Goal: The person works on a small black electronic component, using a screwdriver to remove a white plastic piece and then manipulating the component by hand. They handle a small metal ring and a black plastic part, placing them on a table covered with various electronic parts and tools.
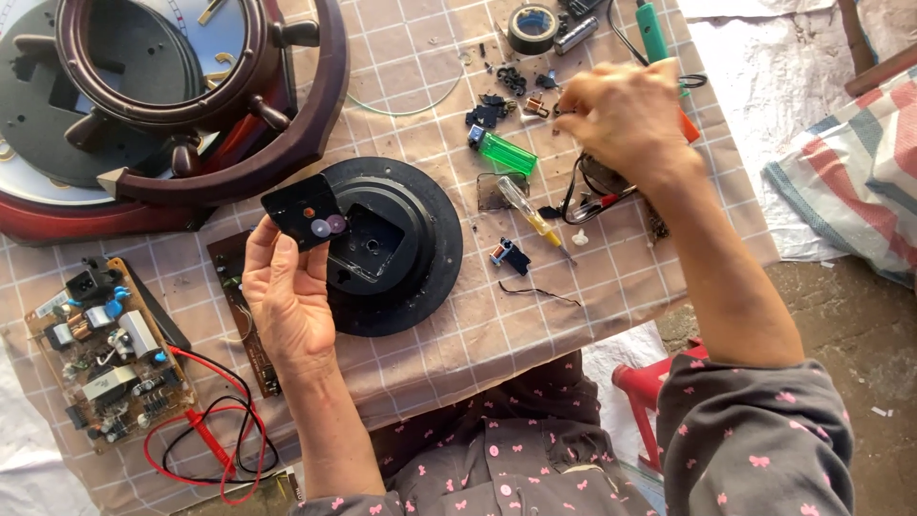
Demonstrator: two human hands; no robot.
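Black square plate (304,210) in left hand (287,296) carries 2 small discs (327,225).

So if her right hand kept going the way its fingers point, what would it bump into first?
Probably the small black plastic parts just past the right hand fingertips, which point toward the table's upper left; height above the cloth is hard to judge.

right hand (626,115) hides its pinched part | clock case (191,105) cut off top-left
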